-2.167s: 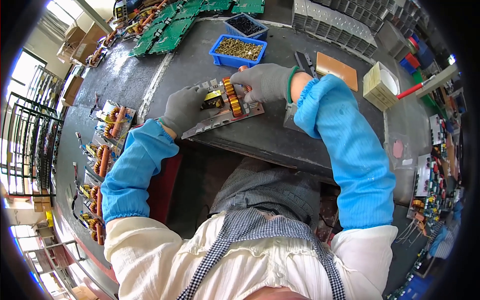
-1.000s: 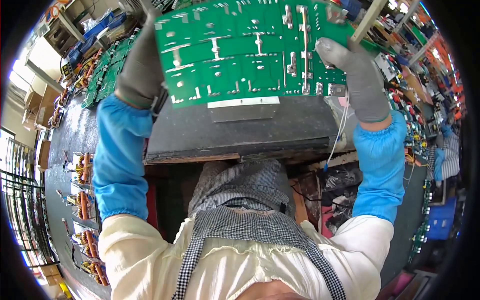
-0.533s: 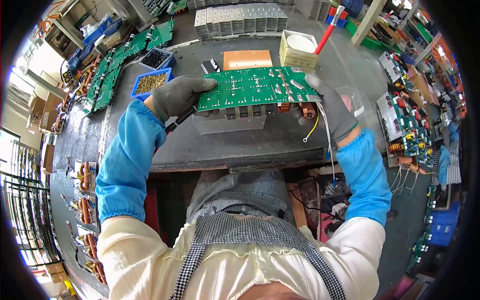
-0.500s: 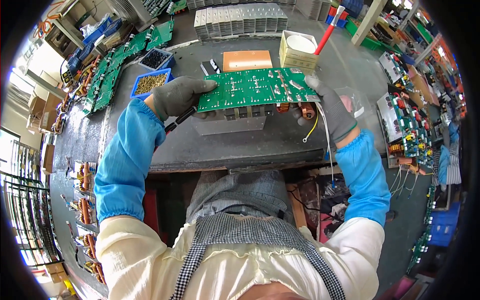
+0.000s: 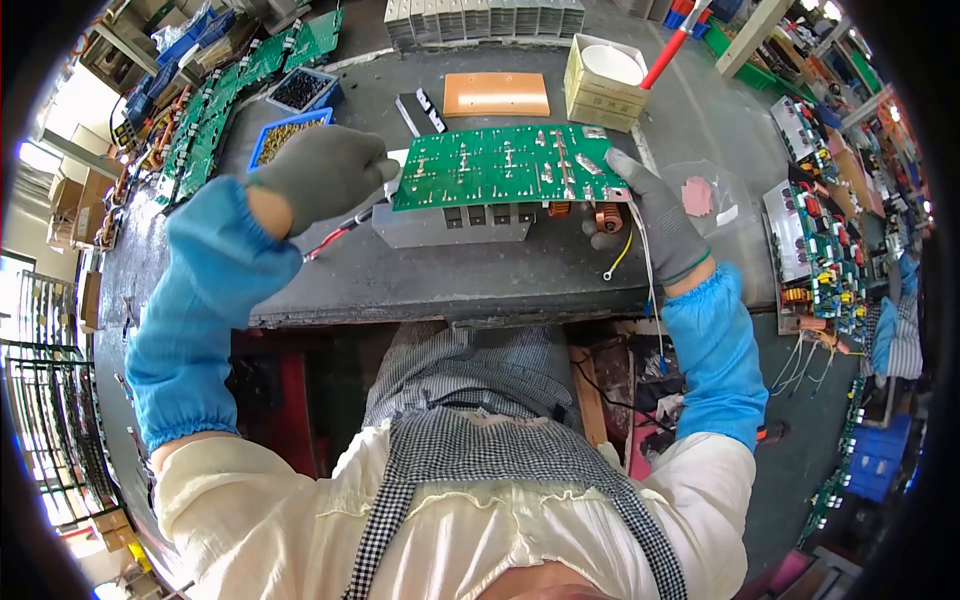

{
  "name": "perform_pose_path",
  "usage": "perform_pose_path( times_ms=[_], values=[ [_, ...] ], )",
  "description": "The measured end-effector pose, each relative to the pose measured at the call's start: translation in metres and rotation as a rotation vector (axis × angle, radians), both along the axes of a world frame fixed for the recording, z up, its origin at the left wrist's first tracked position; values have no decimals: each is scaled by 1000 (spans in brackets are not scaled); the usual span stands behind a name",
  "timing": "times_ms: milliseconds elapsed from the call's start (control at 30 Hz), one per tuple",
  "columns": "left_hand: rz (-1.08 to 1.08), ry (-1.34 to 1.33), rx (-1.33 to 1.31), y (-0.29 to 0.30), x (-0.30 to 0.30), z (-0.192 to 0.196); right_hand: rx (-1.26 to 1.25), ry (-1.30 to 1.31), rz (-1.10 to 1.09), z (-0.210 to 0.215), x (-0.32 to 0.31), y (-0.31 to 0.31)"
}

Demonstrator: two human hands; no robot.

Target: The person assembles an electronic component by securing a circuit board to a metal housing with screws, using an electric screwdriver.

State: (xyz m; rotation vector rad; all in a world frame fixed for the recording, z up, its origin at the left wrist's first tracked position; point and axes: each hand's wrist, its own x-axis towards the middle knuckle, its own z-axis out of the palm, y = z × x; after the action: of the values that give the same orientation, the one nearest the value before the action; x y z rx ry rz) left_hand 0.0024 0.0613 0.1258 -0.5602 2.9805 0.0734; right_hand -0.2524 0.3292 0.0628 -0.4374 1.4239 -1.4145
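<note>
Circuit board (image 5: 505,165), green and solder side up, rests on a grey metal block (image 5: 455,222) at upper centre of the frame, the right hand (image 5: 655,215) gripping its right edge while the left hand (image 5: 320,175), curled loosely, hovers empty beside its left end, so seating looks unfinished.

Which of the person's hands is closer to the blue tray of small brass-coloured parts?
Left. The left hand hovers just in front of the blue tray, beside the green circuit board. The right hand grips the board's far end, well away.
</note>
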Motion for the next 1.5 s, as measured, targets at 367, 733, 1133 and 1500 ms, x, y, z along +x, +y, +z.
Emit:
perform_pose_path(
  times_ms=[367,733,1133,1500],
  values=[
    [86,533,147,67,55,-83,-317,-31,-158,-67,19,7],
    [34,666,77,71,48,-94,-358,187,-120,-80,27,11],
    [17,625,182,51,43,-95,-337,321,-117,-76,29,9],
    [27,485,35,54,38,-89,-330,288,-170,-77,30,6]
  ],
)
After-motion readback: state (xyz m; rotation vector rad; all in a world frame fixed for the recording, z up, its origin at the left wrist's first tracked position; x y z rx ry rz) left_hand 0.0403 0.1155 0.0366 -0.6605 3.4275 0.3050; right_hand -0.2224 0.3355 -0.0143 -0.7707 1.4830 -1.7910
